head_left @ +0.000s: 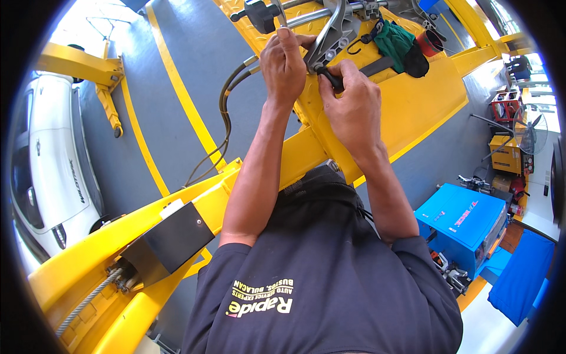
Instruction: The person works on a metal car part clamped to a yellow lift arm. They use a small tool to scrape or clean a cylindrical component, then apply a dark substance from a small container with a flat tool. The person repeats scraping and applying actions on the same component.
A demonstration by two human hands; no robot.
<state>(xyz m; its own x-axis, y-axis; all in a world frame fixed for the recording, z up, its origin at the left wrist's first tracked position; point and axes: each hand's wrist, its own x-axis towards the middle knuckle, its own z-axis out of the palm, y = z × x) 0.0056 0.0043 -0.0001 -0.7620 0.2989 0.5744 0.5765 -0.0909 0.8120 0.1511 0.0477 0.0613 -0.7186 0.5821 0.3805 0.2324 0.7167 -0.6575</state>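
A silver metal clamp point(330, 36) with rods and a threaded bar lies across the yellow lift platform at the top of the view. My left hand point(285, 68) is closed round its left side, thumb raised along a metal piece and some fingertips hidden. My right hand point(355, 106) grips a black handle point(333, 81) at the lower end of the clamp's arm, fingers bent around it. Beside the right hand lies a flat dark strip point(377, 66). A black knob point(259, 16) sits at the clamp's far left end.
A green and black cloth point(398, 47) and a black hook lie right of the clamp. Dark hoses point(225, 106) hang left of my left arm. The yellow lift beam point(206, 203) crosses below. A white car point(56, 159) stands left, a blue cabinet point(463, 215) right.
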